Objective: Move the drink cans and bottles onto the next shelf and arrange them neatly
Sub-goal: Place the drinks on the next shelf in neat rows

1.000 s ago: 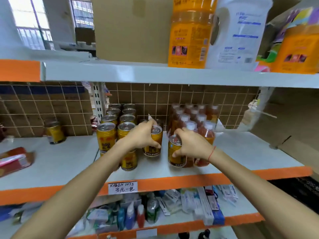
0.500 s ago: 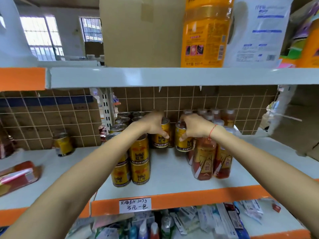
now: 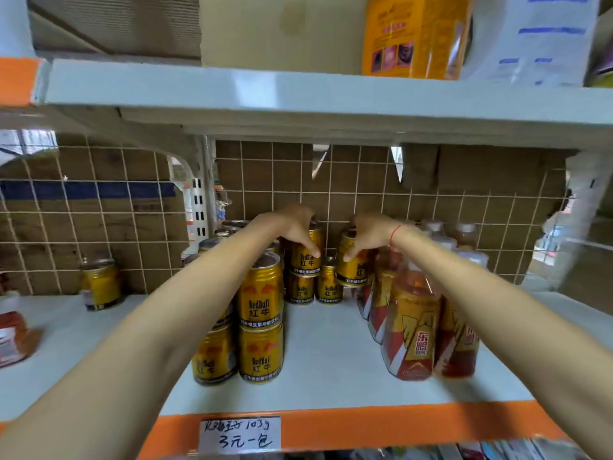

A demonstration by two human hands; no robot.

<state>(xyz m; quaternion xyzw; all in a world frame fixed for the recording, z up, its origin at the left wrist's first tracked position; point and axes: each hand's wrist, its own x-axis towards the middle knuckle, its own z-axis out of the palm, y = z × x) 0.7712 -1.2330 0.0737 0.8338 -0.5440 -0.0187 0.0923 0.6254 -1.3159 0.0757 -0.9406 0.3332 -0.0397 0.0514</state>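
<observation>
Each hand grips a gold Red Bull can from above, fingers curled round it: the left hand (image 3: 292,227) holds one can (image 3: 306,257), the right hand (image 3: 370,232) another (image 3: 353,268), a lower can (image 3: 328,283) between their fingertips.

Single head-worn wide-angle view, looking forward and slightly down into the middle shelf (image 3: 331,360), sitting close at arm's reach, taking in the upper shelf (image 3: 298,91) edge above.

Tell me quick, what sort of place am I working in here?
Most likely a small shop or its stockroom: tiered metal shelving with orange edging, a handwritten price tag, and stacked gold drink cans beside bottles.
</observation>
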